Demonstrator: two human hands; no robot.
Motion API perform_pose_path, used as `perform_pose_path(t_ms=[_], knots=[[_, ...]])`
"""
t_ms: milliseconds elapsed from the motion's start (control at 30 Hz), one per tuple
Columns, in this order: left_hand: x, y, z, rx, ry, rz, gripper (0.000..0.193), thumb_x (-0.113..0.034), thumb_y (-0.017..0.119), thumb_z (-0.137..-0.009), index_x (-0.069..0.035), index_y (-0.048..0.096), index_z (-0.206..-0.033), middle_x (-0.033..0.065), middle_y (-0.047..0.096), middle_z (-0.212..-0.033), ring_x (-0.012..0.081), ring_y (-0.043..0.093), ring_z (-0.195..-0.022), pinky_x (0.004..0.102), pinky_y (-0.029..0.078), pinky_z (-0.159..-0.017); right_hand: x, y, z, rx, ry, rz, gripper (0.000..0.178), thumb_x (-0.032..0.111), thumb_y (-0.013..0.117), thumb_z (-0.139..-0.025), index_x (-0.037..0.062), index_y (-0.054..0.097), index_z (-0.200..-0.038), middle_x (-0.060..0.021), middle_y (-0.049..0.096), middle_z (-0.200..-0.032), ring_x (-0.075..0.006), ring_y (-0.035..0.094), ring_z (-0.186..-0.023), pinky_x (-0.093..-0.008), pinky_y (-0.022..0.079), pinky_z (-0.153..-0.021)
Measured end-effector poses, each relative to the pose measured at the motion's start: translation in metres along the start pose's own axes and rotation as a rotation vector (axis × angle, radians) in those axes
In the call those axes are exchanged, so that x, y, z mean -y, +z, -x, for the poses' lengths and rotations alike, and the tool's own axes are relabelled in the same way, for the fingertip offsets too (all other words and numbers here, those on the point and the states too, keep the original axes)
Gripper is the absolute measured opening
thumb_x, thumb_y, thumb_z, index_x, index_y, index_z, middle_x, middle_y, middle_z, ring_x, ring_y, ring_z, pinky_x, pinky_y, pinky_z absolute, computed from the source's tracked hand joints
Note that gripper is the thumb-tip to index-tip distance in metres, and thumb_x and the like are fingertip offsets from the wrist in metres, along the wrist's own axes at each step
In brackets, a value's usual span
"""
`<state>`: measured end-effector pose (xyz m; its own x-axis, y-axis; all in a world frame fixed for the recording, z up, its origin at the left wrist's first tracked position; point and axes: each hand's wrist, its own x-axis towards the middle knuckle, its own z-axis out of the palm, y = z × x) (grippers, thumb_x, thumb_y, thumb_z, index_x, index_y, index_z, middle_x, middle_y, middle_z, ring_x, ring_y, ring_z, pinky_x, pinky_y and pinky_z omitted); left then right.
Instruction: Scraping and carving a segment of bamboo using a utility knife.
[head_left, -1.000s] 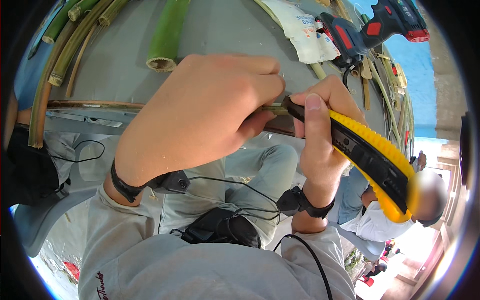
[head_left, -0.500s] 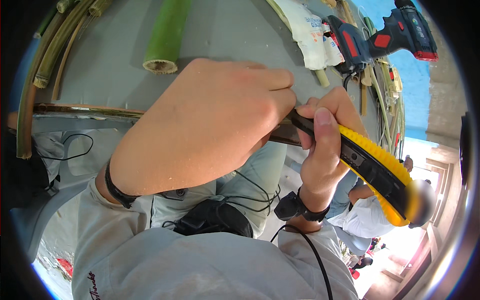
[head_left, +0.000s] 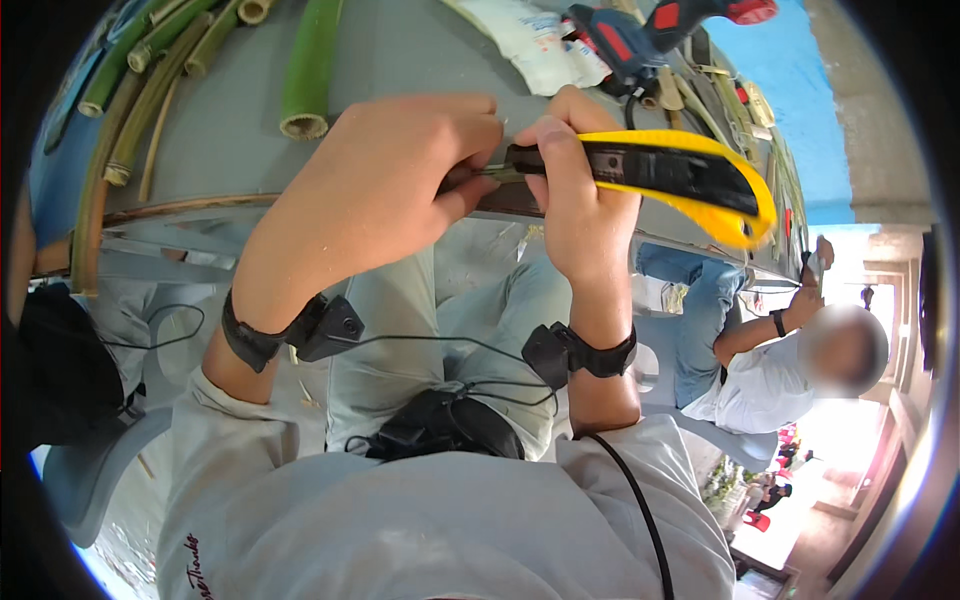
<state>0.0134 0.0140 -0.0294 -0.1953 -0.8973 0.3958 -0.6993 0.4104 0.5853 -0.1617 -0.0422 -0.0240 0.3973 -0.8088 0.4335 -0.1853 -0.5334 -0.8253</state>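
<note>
A: Hands first. What are they holding?

B: Left hand (head_left: 405, 170) is sitting nearly closed, pinching a strip (head_left: 496, 172) between thumb and curled fingers. Right hand (head_left: 585, 200) is gripping a knife (head_left: 690, 178), fingers wrapped round, thumb lying along its dark nose.

A: Where's the strip?

B: It's bridging the short gap between the hands, near the close edge of the tabletop (head_left: 410, 65). One end is hiding in the left hand; the other is disappearing behind the knife's nose. Blade contact: can't tell.

A: Why that hold?

B: Guessing: left is anchoring the strip, right thumb is sitting far forward for fine control. The knife is lying almost level, butt pointing right, away from the left hand.

A: Materials?

B: Strip's looking narrow, greenish, fibrous. Knife's showing ribbed yellow plastic with a black inlay. The tube (head_left: 306, 75) is showing smooth green skin and a pale, rough, hollow end; bamboo, I'd say.

A: Rest?

B: Poles (head_left: 162, 103) are lying bunched at left, brownish green, one overhanging the edge. A crinkled white packet (head_left: 535, 50) is resting near the dark, red-panelled drill (head_left: 622, 48), both probably being parked beyond the hands for elbow room.
</note>
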Motion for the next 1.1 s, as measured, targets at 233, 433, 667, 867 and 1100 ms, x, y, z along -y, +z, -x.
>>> perform_pose_path(t_ms=[233, 433, 667, 867, 1100], knots=[[-0.001, 0.000, 0.001, 0.019, -0.006, 0.040, 0.024, -0.004, 0.078, -0.078, -0.001, 0.055, -0.087, 0.0122, 0.056, -0.079, 0.0329, 0.056, -0.072, 0.0409, 0.044, -0.063, 0.001, -0.006, 0.010, -0.070, 0.140, -0.262, 0.019, 0.010, 0.057, -0.099, 0.0044, 0.058, -0.082, 0.0051, 0.044, -0.063, -0.0025, 0.039, -0.055, -0.0230, 0.030, -0.050], [-0.003, 0.001, -0.001, 0.019, 0.004, 0.031, 0.026, -0.004, 0.078, -0.078, 0.000, 0.053, -0.086, 0.0129, 0.054, -0.081, 0.0344, 0.053, -0.071, 0.0413, 0.042, -0.062, 0.003, -0.006, 0.009, -0.126, 0.176, -0.283, 0.020, 0.011, 0.058, -0.100, 0.0045, 0.058, -0.080, 0.0050, 0.045, -0.063, -0.0025, 0.040, -0.056, -0.0226, 0.032, -0.051], [-0.005, -0.001, 0.000, 0.040, -0.032, 0.035, 0.024, -0.007, 0.078, -0.081, -0.002, 0.055, -0.085, 0.0119, 0.057, -0.082, 0.0352, 0.057, -0.072, 0.0426, 0.044, -0.062, 0.003, -0.007, 0.009, -0.122, 0.132, -0.253, 0.020, 0.009, 0.058, -0.098, 0.0030, 0.057, -0.079, 0.0041, 0.047, -0.063, -0.0030, 0.041, -0.058, -0.0238, 0.033, -0.053], [-0.002, 0.003, -0.002, 0.013, 0.024, 0.070, 0.025, 0.000, 0.077, -0.079, 0.002, 0.053, -0.084, 0.0119, 0.052, -0.081, 0.0296, 0.050, -0.063, 0.0365, 0.040, -0.056, -0.007, -0.010, 0.014, -0.124, 0.057, -0.223, 0.018, 0.007, 0.057, -0.097, 0.0022, 0.058, -0.079, 0.0008, 0.053, -0.067, -0.0053, 0.044, -0.062, -0.0260, 0.038, -0.056], [0.000, 0.002, -0.003, 0.024, 0.022, 0.025, 0.025, -0.003, 0.079, -0.078, 0.000, 0.055, -0.083, 0.0118, 0.052, -0.081, 0.0316, 0.050, -0.064, 0.0388, 0.040, -0.057, -0.012, -0.022, 0.005, -0.379, 0.074, -0.676, 0.014, 0.012, 0.058, -0.097, 0.0004, 0.062, -0.090, -0.0040, 0.060, -0.073, -0.0073, 0.052, -0.062, -0.0253, 0.041, -0.055]])
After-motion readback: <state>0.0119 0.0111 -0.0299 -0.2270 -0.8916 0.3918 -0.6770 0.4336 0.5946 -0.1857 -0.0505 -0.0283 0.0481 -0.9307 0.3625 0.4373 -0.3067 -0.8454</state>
